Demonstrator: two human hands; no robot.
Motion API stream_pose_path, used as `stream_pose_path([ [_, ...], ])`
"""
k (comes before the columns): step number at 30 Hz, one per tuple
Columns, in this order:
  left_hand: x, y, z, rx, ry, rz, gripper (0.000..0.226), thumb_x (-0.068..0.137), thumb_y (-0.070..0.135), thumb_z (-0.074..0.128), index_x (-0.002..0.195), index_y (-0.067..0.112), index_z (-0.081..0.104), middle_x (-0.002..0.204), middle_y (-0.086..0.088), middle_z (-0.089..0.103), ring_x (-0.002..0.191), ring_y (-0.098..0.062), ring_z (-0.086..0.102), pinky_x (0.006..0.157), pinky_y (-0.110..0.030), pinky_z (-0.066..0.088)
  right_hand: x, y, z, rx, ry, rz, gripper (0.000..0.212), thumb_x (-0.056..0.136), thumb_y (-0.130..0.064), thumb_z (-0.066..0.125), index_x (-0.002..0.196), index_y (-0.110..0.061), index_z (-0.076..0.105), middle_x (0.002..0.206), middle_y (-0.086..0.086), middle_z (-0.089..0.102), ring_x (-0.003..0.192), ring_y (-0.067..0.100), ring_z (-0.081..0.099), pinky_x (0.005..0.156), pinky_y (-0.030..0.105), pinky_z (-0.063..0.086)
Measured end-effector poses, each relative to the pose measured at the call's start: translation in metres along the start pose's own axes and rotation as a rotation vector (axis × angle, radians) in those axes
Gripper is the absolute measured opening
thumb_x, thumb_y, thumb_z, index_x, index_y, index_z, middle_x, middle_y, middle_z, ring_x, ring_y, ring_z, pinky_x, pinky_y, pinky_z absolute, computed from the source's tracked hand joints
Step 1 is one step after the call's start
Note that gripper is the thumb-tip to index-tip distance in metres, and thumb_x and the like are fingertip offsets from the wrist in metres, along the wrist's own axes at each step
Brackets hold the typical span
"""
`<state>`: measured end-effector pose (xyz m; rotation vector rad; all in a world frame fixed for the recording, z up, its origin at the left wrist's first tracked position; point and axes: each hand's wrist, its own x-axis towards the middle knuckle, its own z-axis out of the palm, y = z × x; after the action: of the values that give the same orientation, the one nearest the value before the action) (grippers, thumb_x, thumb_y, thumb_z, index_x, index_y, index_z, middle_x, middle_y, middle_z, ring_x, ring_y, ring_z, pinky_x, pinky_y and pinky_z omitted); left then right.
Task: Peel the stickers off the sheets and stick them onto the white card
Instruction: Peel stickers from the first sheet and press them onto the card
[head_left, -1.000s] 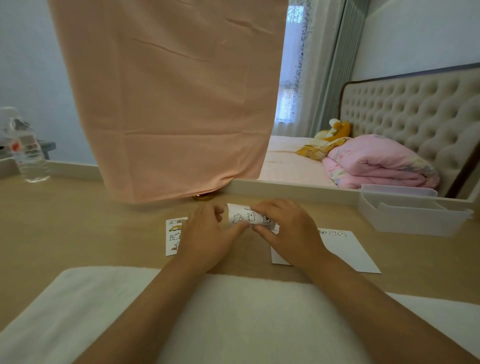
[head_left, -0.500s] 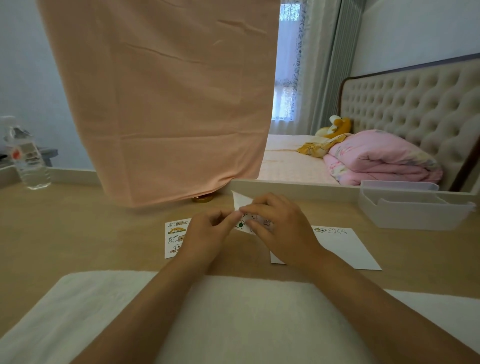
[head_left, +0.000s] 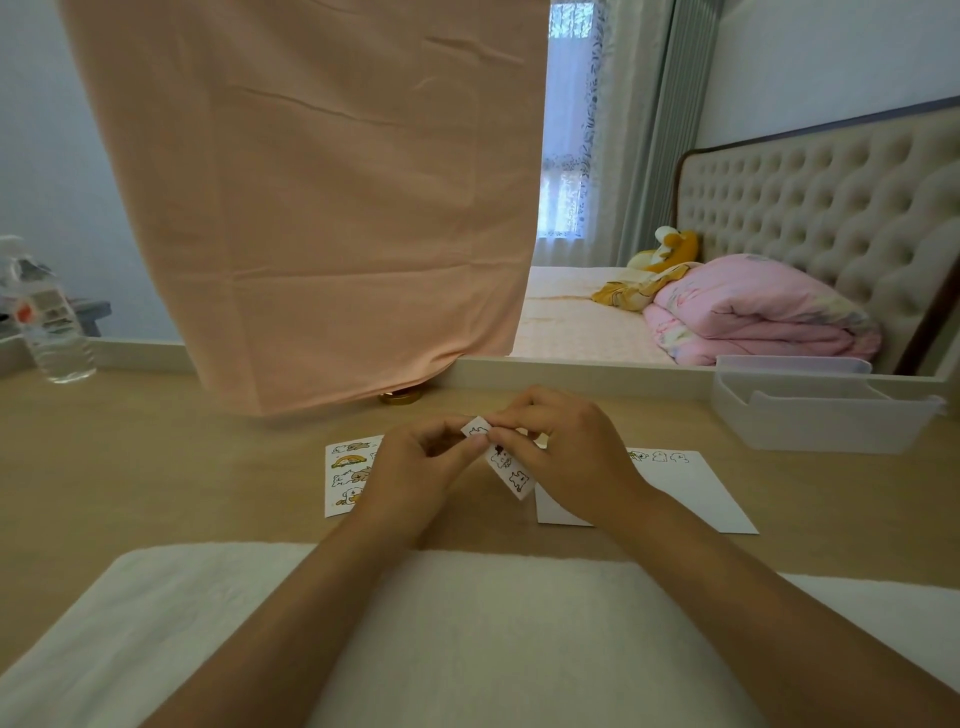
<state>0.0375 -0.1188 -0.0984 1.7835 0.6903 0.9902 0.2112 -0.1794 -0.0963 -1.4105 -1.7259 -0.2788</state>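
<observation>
Worked at a pale, smooth wooden desk (head_left: 156, 467) in a bedroom. Rested both forearms on a soft white towel (head_left: 467, 623) at the near edge. Just past it, held a small sticker sheet (head_left: 511, 470) off the desk between both hands: a narrow strip of stiff paper, long axis slanting from the fingertips down toward the right palm. Pinched its upper end with the left hand (head_left: 410, 467), thumb against forefinger, other fingers curled. Met it at the same corner with the right hand (head_left: 571, 457), fingertips pressed together, probably picking at a sticker's edge. Could not tell whether any sticker had lifted. Had the white card (head_left: 691, 493) flat beneath and beyond the right hand, so nearer that hand, with a few outlined stickers (head_left: 660, 456) along its far edge. Had a second, coloured sheet (head_left: 348, 473) flat beside the left hand. Farther off, faced a frosted plastic tray (head_left: 821, 415), a clear bottle (head_left: 52, 327), a hanging peach cloth (head_left: 322, 208) and a pink quilt (head_left: 753, 312).
</observation>
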Motion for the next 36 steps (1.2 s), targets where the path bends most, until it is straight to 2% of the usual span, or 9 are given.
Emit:
stream_pose_path([
  [3,0.0002,0.0001,-0.0005,0.035,0.002,0.049,0.010,0.093,0.022,0.069,0.095,0.025,0.078,0.091,0.009,0.077,0.089,-0.014,0.072,0.087,-0.034,0.056,0.0029,-0.0029,-0.0044,0.048,-0.013,0.022,0.025,0.089,-0.041,0.062,0.101,-0.028,0.080,0.087,-0.012,0.070,0.074,0.009,0.062,0.068,0.040,0.055],
  [6,0.0015,-0.0006,-0.0007,0.102,0.015,0.089,0.012,0.091,0.023,0.070,0.094,0.031,0.078,0.089,0.014,0.076,0.086,-0.022,0.069,0.082,-0.037,0.055,0.0055,-0.0021,-0.0070,0.132,-0.040,0.120,0.012,0.089,-0.029,0.071,0.096,-0.028,0.081,0.085,-0.014,0.070,0.075,0.010,0.063,0.070,0.041,0.056],
  [11,0.0022,-0.0016,0.0005,0.140,0.022,0.143,0.015,0.091,0.020,0.070,0.094,0.033,0.077,0.087,0.017,0.075,0.081,-0.022,0.064,0.077,-0.034,0.053,0.0064,-0.0035,-0.0076,0.196,-0.027,0.215,0.010,0.089,-0.022,0.074,0.092,-0.028,0.081,0.082,-0.013,0.070,0.073,0.011,0.063,0.070,0.040,0.056],
  [16,0.0011,-0.0003,0.0039,0.034,0.039,0.085,0.014,0.091,0.018,0.070,0.095,0.030,0.076,0.087,0.009,0.076,0.081,-0.012,0.070,0.072,-0.023,0.055,0.0047,-0.0044,-0.0061,0.182,0.016,0.243,0.010,0.090,-0.028,0.072,0.094,-0.029,0.081,0.082,-0.013,0.071,0.070,0.012,0.061,0.066,0.037,0.056],
  [18,0.0011,0.0000,0.0053,-0.015,0.044,0.049,0.011,0.092,0.022,0.070,0.097,0.029,0.076,0.089,0.006,0.077,0.084,-0.008,0.071,0.075,-0.022,0.055,0.0035,-0.0055,-0.0063,0.154,0.015,0.203,0.012,0.089,-0.029,0.073,0.098,-0.032,0.081,0.084,-0.014,0.072,0.069,0.011,0.062,0.065,0.036,0.056],
  [21,0.0014,-0.0001,0.0053,-0.032,0.050,0.009,0.011,0.092,0.024,0.069,0.098,0.029,0.077,0.092,0.011,0.077,0.085,-0.001,0.070,0.075,-0.018,0.051,0.0029,-0.0066,-0.0078,0.070,-0.006,0.111,0.015,0.090,-0.034,0.070,0.102,-0.034,0.079,0.086,-0.016,0.075,0.069,0.010,0.065,0.061,0.035,0.056],
  [25,0.0011,0.0008,0.0052,-0.027,0.045,0.003,0.012,0.092,0.023,0.069,0.098,0.029,0.077,0.093,0.011,0.077,0.090,-0.005,0.072,0.080,-0.022,0.055,0.0059,-0.0064,-0.0087,0.036,-0.033,0.133,0.020,0.091,-0.040,0.062,0.097,-0.033,0.080,0.084,-0.018,0.074,0.069,0.009,0.066,0.062,0.035,0.056],
  [31,-0.0009,0.0045,0.0062,-0.036,0.051,-0.002,0.012,0.092,0.022,0.069,0.097,0.029,0.077,0.087,0.013,0.076,0.082,0.000,0.071,0.067,-0.009,0.049,0.0052,-0.0063,-0.0069,0.085,-0.036,0.210,0.016,0.092,-0.035,0.064,0.096,-0.032,0.079,0.081,-0.017,0.072,0.069,0.008,0.066,0.064,0.037,0.057],
  [36,-0.0012,0.0044,0.0083,-0.079,0.058,-0.006,0.012,0.092,0.020,0.069,0.098,0.026,0.076,0.090,0.011,0.077,0.088,-0.004,0.072,0.076,-0.018,0.056,0.0032,-0.0102,-0.0055,0.064,0.035,0.209,0.024,0.090,-0.043,0.058,0.093,-0.031,0.078,0.080,-0.016,0.071,0.065,0.007,0.064,0.060,0.036,0.056],
])
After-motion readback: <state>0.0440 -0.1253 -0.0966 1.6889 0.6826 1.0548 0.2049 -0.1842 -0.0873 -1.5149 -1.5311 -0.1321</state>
